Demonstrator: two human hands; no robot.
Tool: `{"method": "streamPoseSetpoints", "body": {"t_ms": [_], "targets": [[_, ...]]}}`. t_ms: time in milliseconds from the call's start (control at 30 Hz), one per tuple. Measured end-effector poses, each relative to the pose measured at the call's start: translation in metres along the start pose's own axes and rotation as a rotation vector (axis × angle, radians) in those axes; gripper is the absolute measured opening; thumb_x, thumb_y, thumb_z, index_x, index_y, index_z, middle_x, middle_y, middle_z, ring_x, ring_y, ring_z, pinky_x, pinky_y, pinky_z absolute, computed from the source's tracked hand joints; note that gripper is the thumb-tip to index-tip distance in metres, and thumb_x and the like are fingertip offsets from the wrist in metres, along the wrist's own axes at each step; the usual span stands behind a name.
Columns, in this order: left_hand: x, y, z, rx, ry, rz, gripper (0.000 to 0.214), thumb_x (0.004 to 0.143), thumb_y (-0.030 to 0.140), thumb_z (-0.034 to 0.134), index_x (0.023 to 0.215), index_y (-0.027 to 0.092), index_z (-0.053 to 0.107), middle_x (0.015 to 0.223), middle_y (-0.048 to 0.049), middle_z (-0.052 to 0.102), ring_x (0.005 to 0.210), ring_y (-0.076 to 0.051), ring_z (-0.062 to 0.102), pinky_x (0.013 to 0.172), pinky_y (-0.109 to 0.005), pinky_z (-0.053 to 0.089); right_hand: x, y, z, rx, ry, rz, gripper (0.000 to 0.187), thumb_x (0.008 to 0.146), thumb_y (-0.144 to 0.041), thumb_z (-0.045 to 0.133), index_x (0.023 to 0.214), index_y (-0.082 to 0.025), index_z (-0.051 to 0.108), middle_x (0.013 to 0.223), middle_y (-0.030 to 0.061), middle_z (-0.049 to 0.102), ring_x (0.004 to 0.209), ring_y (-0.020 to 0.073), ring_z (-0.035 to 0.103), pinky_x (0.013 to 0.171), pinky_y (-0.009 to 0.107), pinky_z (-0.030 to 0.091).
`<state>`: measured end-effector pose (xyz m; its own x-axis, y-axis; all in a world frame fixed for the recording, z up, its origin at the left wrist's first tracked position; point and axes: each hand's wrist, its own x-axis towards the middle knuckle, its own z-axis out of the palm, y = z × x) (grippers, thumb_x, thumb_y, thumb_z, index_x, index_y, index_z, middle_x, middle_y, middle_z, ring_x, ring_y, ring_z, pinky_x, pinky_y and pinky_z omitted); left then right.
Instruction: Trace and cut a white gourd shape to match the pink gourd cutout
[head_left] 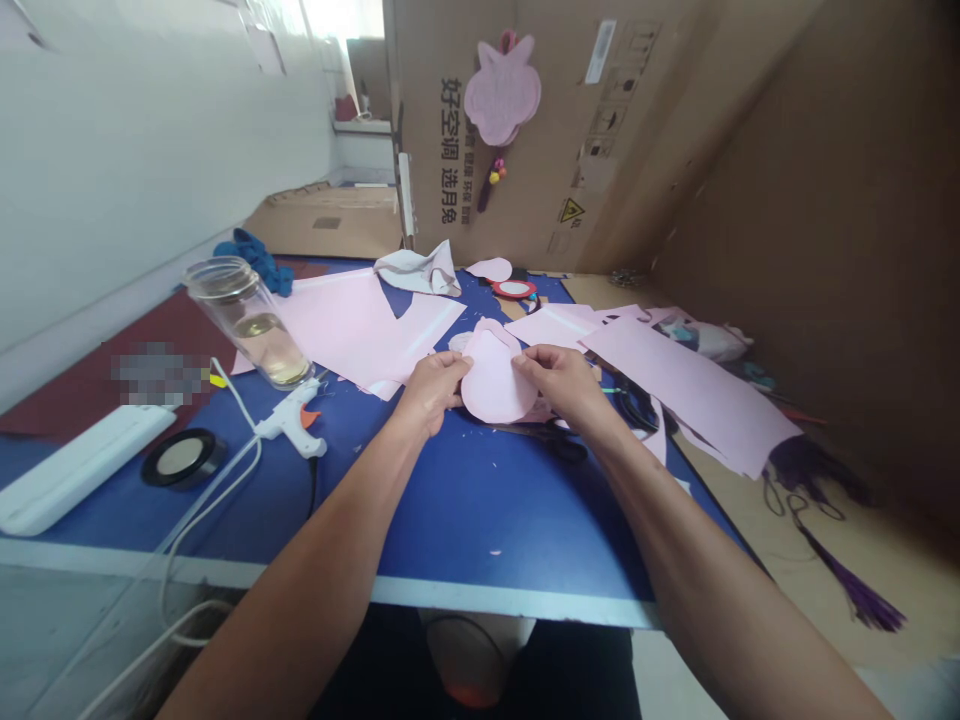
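Head view: both bare hands meet over the blue tabletop (465, 520), pinching one rounded pink cutout (498, 385) between them. The left hand (436, 388) grasps its left edge between thumb and fingers, and the right hand (559, 376) grips the opposite edge the same way, so the piece is held up, its broad end toward the person and its narrower end away. Just under the grip, close to the right hand, lies a dark object (566, 447) that looks like scissor handles, though the hands and paper cover too much of it to be sure.

Left of the grip, a white glue gun (294, 420) with an orange trigger lies on its side, with a glass jar (262, 330) of pale liquid behind it. Farther left are a black roll of tape (184, 457) and a white power strip (86, 475). Beyond the left hand spread large pink sheets (337, 315), and a crumpled pale cloth (420, 270) lies past them. To the right of the grip, a long pink strip (690, 395) slants away toward a purple tassel (851, 570). Well beyond the hands, a pink ornament (502, 95) with beads hangs against the cardboard (555, 210).
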<state>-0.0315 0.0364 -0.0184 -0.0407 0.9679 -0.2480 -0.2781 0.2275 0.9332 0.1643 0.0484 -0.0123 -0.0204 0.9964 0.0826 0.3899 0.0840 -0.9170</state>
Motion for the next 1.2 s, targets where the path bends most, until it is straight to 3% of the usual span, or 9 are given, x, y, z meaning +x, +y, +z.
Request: {"method": "streamPoseSetpoints", "body": {"t_ms": [433,700,1200], "targets": [[0.001,-0.001,0.000,-0.009,0.055,0.069,0.024,0.084,0.019,0.082,0.070,0.018,0.062,0.060,0.0029,0.057,0.045,-0.008,0.048,0.043,-0.021,0.033,0.002,0.006,0.002,0.077,-0.003,-0.009,0.027,0.076,-0.045,0.076,0.081,-0.020,0.067,0.070,-0.0010,0.062,0.060,0.0140,0.049,0.055,0.028,0.038],[0.002,-0.001,-0.003,-0.017,0.040,0.074,0.019,0.084,0.025,0.082,0.076,0.018,0.067,0.064,0.0002,0.063,0.052,-0.011,0.057,0.048,-0.021,0.040,-0.001,-0.001,0.001,0.035,0.020,0.009,0.028,0.075,-0.046,0.075,0.080,-0.020,0.068,0.069,0.0005,0.064,0.060,0.0145,0.050,0.054,0.028,0.038],[0.006,-0.002,-0.003,-0.010,0.067,0.109,0.006,0.087,0.021,0.078,0.086,0.019,0.073,0.059,0.0024,0.057,0.044,-0.009,0.046,0.043,-0.022,0.029,-0.002,-0.006,0.002,0.039,-0.006,0.010,0.029,0.072,-0.048,0.075,0.077,-0.021,0.067,0.066,0.0002,0.062,0.059,0.0149,0.049,0.053,0.028,0.038]]}}
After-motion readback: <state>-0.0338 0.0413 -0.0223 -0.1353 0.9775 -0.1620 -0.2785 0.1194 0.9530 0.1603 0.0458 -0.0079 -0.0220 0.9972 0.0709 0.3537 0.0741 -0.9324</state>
